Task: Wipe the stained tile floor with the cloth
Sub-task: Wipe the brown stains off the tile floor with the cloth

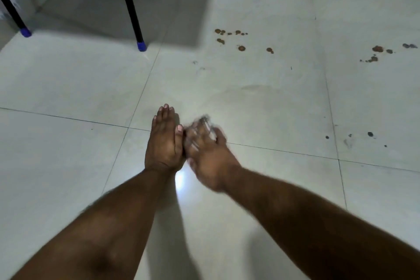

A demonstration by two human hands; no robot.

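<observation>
Tile floor (261, 102) stained brown toward far right, unwiped. Left hand (164, 141) flat, empty; right hand (205, 154) blurred, grip unclear. No cloth visible; likely fetching one next.

The tile floor (250, 102) looked glossy and smooth, reflecting light at lower centre. At upper left, black legs (129, 4) looked matt, capped in blue plastic-like tips (141, 46).

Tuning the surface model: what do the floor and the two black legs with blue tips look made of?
Floor: glazed ceramic or porcelain tile, pale and semi-gloss, going by the dark grout lines and the soft glare near the hands. Black legs: probably painted metal tube, thin, straight and matte. Blue tips: likely plastic or rubber caps; too small to tell.
</observation>
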